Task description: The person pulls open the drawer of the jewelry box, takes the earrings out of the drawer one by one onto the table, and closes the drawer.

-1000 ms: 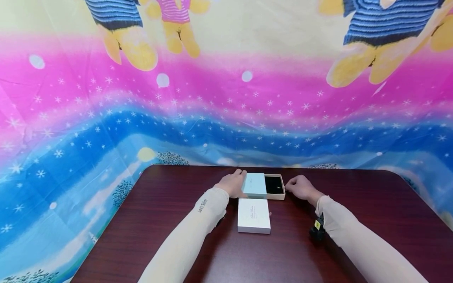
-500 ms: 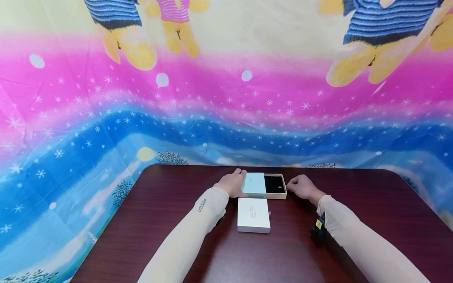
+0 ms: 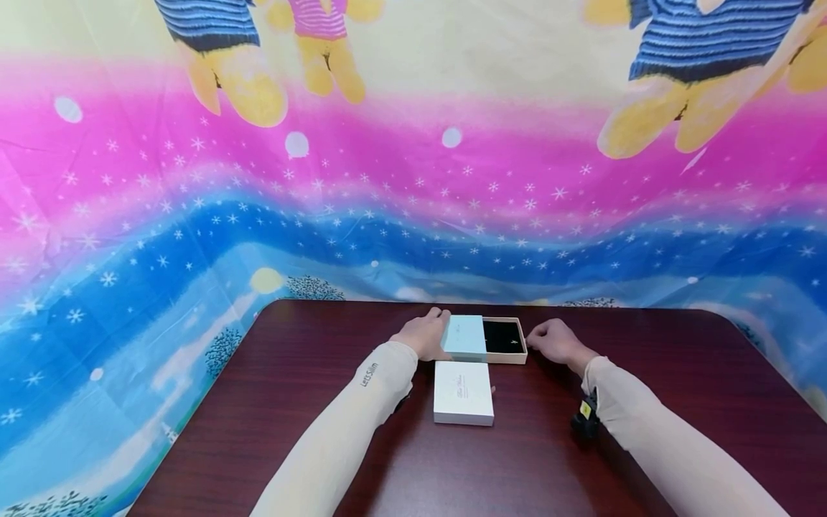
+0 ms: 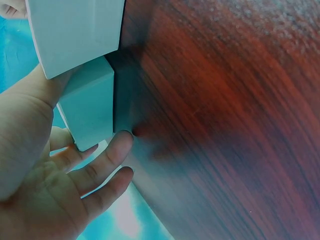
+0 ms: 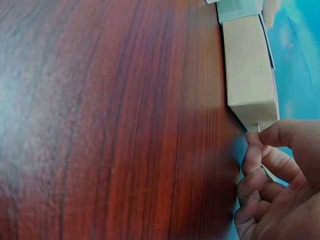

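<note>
A pale blue jewellery box sleeve [image 3: 464, 336] lies on the table, its cream drawer [image 3: 507, 358] drawn partly out on the right. Black padding [image 3: 501, 336] lines the drawer, with a tiny shiny piece [image 3: 514, 342] on it. My left hand [image 3: 423, 336] holds the sleeve at its left end; in the left wrist view the thumb is partly hidden by the white box, with fingers across the sleeve [image 4: 92, 107]. With thumb and forefinger, my right hand [image 3: 557, 342] pinches a small tab [image 5: 254, 128] on the drawer's right end.
Directly in front of the sleeve sits a white lidded box [image 3: 463, 393] with printed script, a small tab at its right side. The dark red wooden table [image 3: 310, 402] has rounded far corners. Behind it hangs a patterned cloth [image 3: 413, 187].
My right hand has moved slightly to the right, and the drawer has slid further out of the sleeve with it. The left hand and the sleeve have stayed in place.
</note>
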`<state>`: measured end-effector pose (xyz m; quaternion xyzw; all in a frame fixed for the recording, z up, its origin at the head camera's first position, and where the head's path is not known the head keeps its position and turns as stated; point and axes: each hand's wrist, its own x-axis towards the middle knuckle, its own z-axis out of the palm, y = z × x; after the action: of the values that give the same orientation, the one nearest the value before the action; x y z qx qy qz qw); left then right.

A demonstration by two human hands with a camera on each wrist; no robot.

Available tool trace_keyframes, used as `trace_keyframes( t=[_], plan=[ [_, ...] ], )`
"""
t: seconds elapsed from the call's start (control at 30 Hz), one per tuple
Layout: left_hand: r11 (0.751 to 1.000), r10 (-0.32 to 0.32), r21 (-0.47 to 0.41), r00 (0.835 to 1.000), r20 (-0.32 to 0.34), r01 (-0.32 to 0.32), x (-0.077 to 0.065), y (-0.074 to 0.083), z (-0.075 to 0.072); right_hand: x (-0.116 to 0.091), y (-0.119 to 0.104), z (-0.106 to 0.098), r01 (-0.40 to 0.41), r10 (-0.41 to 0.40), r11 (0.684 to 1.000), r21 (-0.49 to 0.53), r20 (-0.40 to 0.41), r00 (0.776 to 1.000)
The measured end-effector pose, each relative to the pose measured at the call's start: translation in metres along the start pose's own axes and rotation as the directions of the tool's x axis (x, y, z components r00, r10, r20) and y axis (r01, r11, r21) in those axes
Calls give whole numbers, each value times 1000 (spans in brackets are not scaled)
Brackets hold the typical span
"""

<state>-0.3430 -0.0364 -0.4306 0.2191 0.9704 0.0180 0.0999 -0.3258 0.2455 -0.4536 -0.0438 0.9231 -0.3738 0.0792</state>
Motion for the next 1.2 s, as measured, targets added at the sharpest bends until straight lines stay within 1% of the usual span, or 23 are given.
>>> trace_keyframes(
  t=[0.17,0.37,0.57,0.8,0.97,1.2],
  plan=[
    [1000,6,15,1000,-7,-6,-1,0,0,-2,1,-2,6,-6,1000,-3,-7,1000],
    [1000,12,6,1000,-5,-12,-3,0,-2,-3,2,-5,8,-8,1000,-3,-15,1000],
    [1000,7,-7,1000,0,-7,0,-2,-1,-3,4,-8,-4,4,1000,-5,-13,1000],
    [1000,5,-3,1000,-9,-5,1,-2,0,-4,6,-8,8,-8,1000,-10,-21,1000],
    [1000,18,7,1000,-17,-18,-1,-2,0,-4,8,-8,13,-13,1000,-14,-29,999],
    [1000,20,16,1000,-22,-20,-1,-2,1,-5,10,-8,2,-3,1000,-22,-36,999]
  ],
)
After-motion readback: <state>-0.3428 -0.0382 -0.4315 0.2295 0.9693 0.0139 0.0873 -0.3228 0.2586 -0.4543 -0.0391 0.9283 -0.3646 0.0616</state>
